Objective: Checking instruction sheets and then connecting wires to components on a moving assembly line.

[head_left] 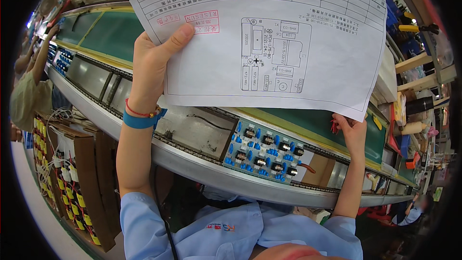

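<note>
A white printed sheet [207, 74] with a circuit board layout drawing, a table and red stamps is held up over the conveyor line. My left hand [156, 62] grips its left side, with the thumb on the printed face and the other fingers behind the paper. At the sheet's lower right corner is my right hand [352, 132], partly covered by the paper. Its fingers are closed on small red parts [334, 124], too small to name exactly. Below the sheet, a panel of circuit boards [264, 150] with blue and black components lies on the rails.
A green conveyor belt [120, 32] runs along the far side of the metal rail [192, 162]. To the left stands a cardboard box [86, 178] beside yellow wired components [72, 202]. Other people work at the far left and right. Tools and shelving crowd the right side.
</note>
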Tool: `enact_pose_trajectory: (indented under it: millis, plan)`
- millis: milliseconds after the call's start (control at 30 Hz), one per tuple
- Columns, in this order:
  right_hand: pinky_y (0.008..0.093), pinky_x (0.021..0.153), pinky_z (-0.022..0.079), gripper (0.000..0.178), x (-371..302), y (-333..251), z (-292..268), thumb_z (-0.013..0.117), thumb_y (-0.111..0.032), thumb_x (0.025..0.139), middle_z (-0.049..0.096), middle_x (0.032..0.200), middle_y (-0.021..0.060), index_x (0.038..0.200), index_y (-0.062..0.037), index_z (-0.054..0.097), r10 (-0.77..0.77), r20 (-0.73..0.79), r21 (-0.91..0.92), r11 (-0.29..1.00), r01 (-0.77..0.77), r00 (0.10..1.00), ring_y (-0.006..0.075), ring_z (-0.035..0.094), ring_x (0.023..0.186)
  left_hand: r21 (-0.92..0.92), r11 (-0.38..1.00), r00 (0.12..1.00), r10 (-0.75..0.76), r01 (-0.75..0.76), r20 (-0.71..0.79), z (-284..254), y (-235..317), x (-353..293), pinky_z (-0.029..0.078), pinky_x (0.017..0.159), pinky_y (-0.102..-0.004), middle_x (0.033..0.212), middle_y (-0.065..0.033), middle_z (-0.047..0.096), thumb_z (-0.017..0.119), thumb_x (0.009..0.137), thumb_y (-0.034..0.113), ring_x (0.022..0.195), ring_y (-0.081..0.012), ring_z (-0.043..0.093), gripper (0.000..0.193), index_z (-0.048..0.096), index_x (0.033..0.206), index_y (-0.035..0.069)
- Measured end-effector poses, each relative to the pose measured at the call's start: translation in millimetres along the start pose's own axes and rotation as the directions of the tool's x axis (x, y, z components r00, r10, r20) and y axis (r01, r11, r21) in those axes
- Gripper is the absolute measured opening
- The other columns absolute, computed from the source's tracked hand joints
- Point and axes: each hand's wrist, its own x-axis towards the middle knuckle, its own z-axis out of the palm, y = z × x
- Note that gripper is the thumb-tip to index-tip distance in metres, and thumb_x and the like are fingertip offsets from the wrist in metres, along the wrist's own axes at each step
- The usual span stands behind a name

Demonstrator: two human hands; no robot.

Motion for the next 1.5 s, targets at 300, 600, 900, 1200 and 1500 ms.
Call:
enact_pose_trajectory:
  millis: [300, 600, 900, 1200, 1500]
  plan:
    - [0.0203, 0.060, 0.046, 0.020, -1, -1, 1, 0.059, -0.003, 0.082, 0.063, 0.081, 0.0034, 0.101, 0.0002, 0.058, 0.000, -0.008, 0.040, 0.999, 0.000, 1.000, 0.0080, 0.058, 0.069, 0.009, 1.000, 1.000, -0.004, 0.004, -0.003, 0, 0, 0, 0.048, 0.071, -0.0247, 0.090, -0.0111, 0.064, 0.070, 0.077, 0.017, 0.077, -0.0148, 0.061, 0.030, 0.061, 0.098, -0.004]
    - [0.0218, 0.062, 0.047, 0.019, 0, -2, 1, 0.060, -0.007, 0.083, 0.065, 0.085, 0.0055, 0.100, 0.0008, 0.059, 0.007, 0.003, 0.042, 0.999, -0.007, 1.000, 0.0096, 0.060, 0.073, 0.026, 1.000, 1.000, 0.008, -0.008, 0.001, 1, 0, 1, 0.050, 0.067, -0.0250, 0.089, -0.0120, 0.064, 0.070, 0.077, 0.018, 0.074, -0.0152, 0.062, 0.031, 0.061, 0.097, -0.005]
    - [0.0219, 0.063, 0.047, 0.020, -1, 0, 2, 0.061, -0.010, 0.084, 0.065, 0.086, 0.0058, 0.100, 0.0007, 0.059, -0.012, 0.015, 0.044, 0.999, 0.011, 1.000, 0.0097, 0.059, 0.073, 0.032, 0.999, 1.000, 0.027, -0.027, -0.008, 0, -1, -1, 0.051, 0.065, -0.0247, 0.087, -0.0121, 0.065, 0.070, 0.077, 0.018, 0.071, -0.0149, 0.062, 0.032, 0.061, 0.097, -0.005]
    - [0.0213, 0.063, 0.046, 0.020, 0, 0, 2, 0.061, -0.010, 0.084, 0.063, 0.083, 0.0038, 0.100, 0.0009, 0.058, -0.069, -0.048, 0.055, 0.996, 0.072, 0.996, 0.0083, 0.057, 0.072, 0.051, 0.998, 1.000, 0.028, -0.028, 0.000, 0, -1, 1, 0.050, 0.065, -0.0242, 0.086, -0.0112, 0.065, 0.070, 0.077, 0.019, 0.071, -0.0145, 0.062, 0.031, 0.062, 0.096, -0.004]
    - [0.0204, 0.060, 0.045, 0.019, -1, 8, 1, 0.061, -0.009, 0.084, 0.062, 0.080, 0.0031, 0.099, 0.0002, 0.057, -0.090, -0.062, 0.043, 0.995, 0.093, 0.994, 0.0077, 0.056, 0.069, 0.051, 0.998, 0.999, 0.037, -0.037, -0.003, -2, -3, 0, 0.050, 0.066, -0.0234, 0.087, -0.0105, 0.065, 0.071, 0.077, 0.019, 0.072, -0.0137, 0.062, 0.031, 0.062, 0.096, -0.004]
